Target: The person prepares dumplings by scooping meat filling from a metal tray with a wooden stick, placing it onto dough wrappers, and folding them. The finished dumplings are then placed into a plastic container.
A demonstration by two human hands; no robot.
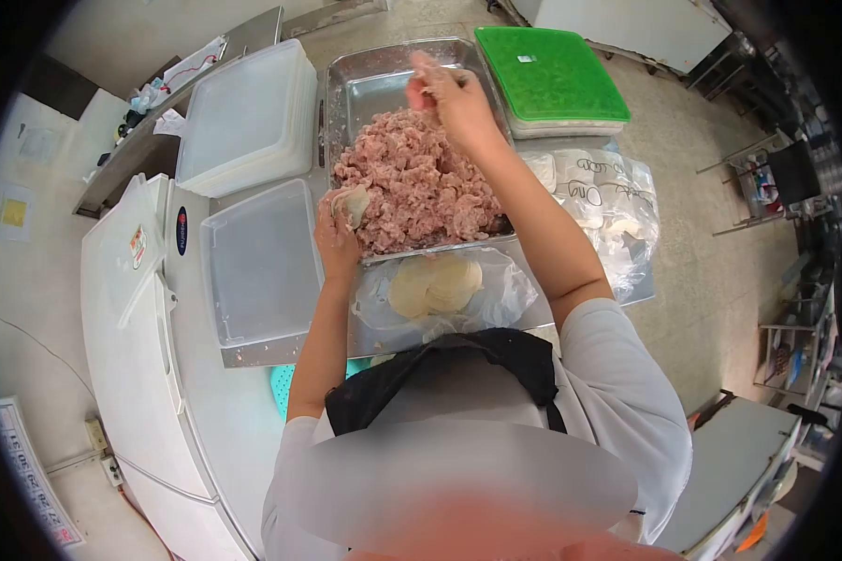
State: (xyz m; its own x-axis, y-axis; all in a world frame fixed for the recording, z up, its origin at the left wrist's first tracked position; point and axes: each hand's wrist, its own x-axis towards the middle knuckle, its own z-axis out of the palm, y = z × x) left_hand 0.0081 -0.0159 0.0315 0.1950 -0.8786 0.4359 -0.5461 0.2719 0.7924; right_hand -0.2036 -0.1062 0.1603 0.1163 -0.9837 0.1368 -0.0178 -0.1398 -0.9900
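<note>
My left hand is at the left front corner of a metal tray. A thin, pale dough wrapper lies in its closed fingers. Pink minced meat is heaped in the tray, beside that hand. Above the far part of the tray is my right hand, its fingers curled together; whether there is meat between them I cannot make out. Closer to my body, round dough wrappers lie on a clear plastic bag.
An open translucent container sits left of the tray, with stacked lidded containers behind it. At the right are a green-lidded container and plastic-wrapped packs with handwriting. A white freezer stands at far left.
</note>
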